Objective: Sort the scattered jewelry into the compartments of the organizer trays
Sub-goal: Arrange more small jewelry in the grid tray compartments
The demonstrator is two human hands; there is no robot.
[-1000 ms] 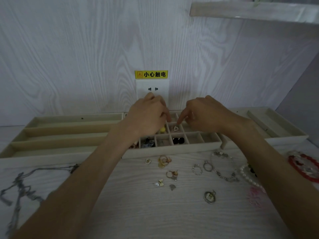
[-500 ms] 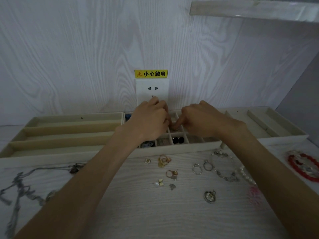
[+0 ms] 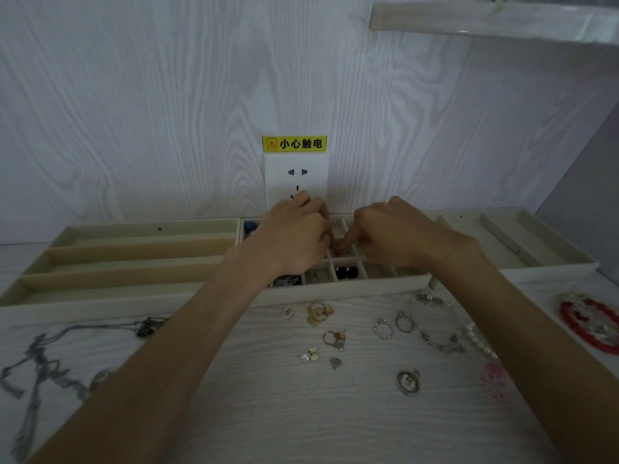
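Beige velvet lines the long-slotted organizer tray (image 3: 127, 259) at our left, its three channels running left to right; before it a grey corded necklace (image 3: 43, 366) sprawls on the pale wood-grain table (image 3: 268, 413). Our left hand (image 3: 294, 239) hovers curled over the beige gridded organizer tray (image 3: 368, 288) of small square cells, and we cannot tell whether it holds anything. Our right hand (image 3: 392, 236) meets it there, forefinger pointing down-left into a middle cell; any grasp is hidden. A near cell holds two black oval stones (image 3: 346, 272). Below lie gold hoop earrings (image 3: 320, 313), two silver rings (image 3: 392, 324) and a silver link bracelet (image 3: 435, 324) stretched front to back. Far right lies a red beaded bracelet (image 3: 589, 324).
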